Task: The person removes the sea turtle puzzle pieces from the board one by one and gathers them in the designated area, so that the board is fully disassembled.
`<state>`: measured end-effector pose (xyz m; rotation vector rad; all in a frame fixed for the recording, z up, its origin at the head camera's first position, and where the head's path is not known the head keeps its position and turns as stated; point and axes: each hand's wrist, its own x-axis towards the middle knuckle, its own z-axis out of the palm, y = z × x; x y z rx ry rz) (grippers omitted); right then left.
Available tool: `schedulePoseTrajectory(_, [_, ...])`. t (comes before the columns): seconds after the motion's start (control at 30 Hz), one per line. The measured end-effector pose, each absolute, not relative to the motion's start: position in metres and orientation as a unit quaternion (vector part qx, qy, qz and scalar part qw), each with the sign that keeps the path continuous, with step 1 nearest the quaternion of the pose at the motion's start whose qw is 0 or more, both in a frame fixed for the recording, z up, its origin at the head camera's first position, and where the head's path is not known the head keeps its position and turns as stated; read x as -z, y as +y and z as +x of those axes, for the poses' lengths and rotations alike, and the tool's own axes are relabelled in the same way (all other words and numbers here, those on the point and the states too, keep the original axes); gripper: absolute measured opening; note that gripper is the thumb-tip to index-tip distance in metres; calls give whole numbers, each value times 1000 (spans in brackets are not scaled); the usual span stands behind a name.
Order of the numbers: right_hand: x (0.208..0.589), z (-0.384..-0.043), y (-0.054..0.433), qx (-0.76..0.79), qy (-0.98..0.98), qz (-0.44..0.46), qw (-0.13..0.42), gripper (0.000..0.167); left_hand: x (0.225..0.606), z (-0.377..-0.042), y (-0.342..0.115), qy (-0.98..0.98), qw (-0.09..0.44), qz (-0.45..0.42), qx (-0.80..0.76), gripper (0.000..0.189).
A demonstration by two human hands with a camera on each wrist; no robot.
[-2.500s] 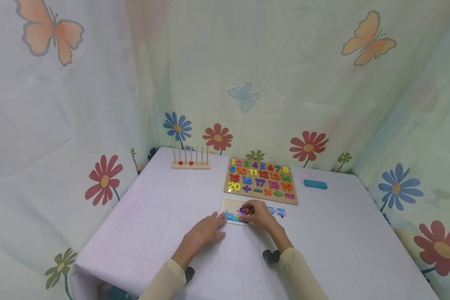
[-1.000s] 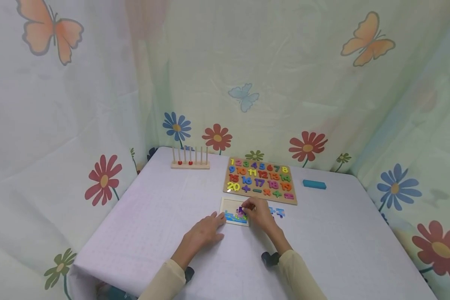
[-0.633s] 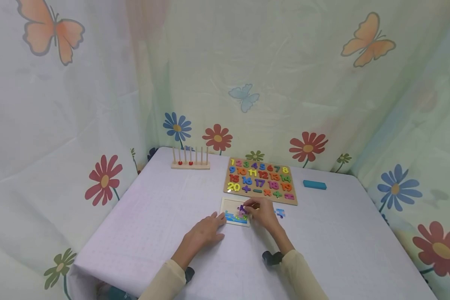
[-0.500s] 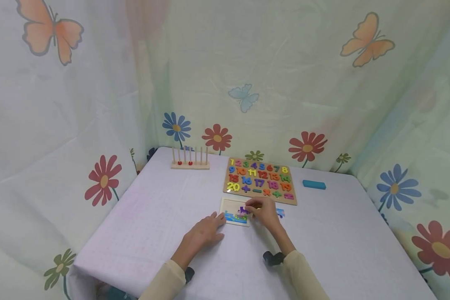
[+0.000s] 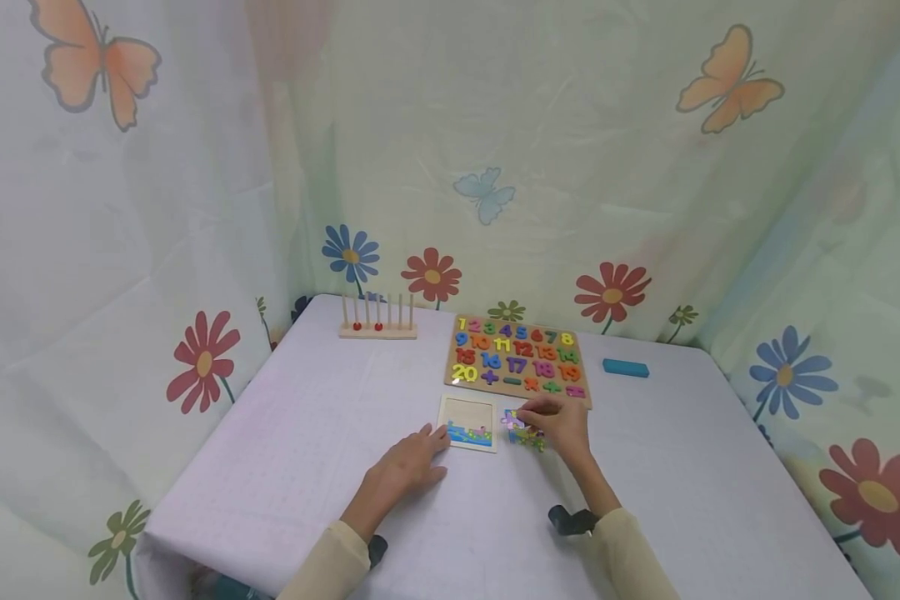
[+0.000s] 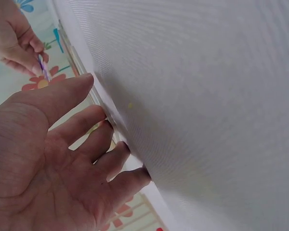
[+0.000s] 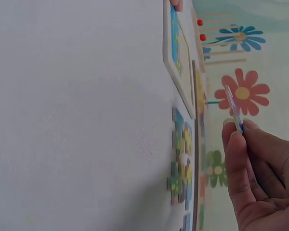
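Observation:
My right hand [image 5: 566,427] pinches a thin purple-pink jigsaw piece [image 5: 512,419] between thumb and fingertips, raised above the cloth. In the right wrist view the piece [image 7: 232,107] stands nearly edge-on, clear of the table. Below it lie several loose jigsaw pieces [image 7: 177,185], blue, green and yellow, just right of the wooden puzzle tray [image 5: 468,410]. Fitted pieces with blue water and a bit of pink fill the tray's lower part; its upper part shows bare wood. My left hand [image 5: 407,467] rests with relaxed fingers, fingertips at the tray's left edge.
Behind the tray lies a wooden number board [image 5: 506,389] with coloured digits and signs. A pegged counting stand [image 5: 378,333] with red beads is at the back left. A teal block [image 5: 626,367] lies at the back right. A flowered curtain surrounds the table.
My right hand has moved right, from over the tray to above the loose pieces, taking the purple piece along. More of the tray's bare wood shows. My left hand stays in place.

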<state>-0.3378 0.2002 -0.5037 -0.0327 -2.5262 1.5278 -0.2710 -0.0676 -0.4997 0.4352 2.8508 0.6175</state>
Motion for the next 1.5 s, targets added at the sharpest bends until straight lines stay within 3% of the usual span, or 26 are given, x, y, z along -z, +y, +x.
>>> schedulePoseTrajectory(0.73, [513, -330, 267, -473, -874, -73, 81, 10, 496, -270, -68, 962, 92, 148, -213, 55])
schedulePoseTrajectory(1.17, [516, -329, 276, -454, -884, -89, 62, 12, 496, -273, -67, 961, 101, 146, -211, 55])
schedulePoseTrajectory(1.5, [524, -330, 275, -432, -894, -83, 85, 13, 498, -273, -67, 961, 109, 146, -210, 56])
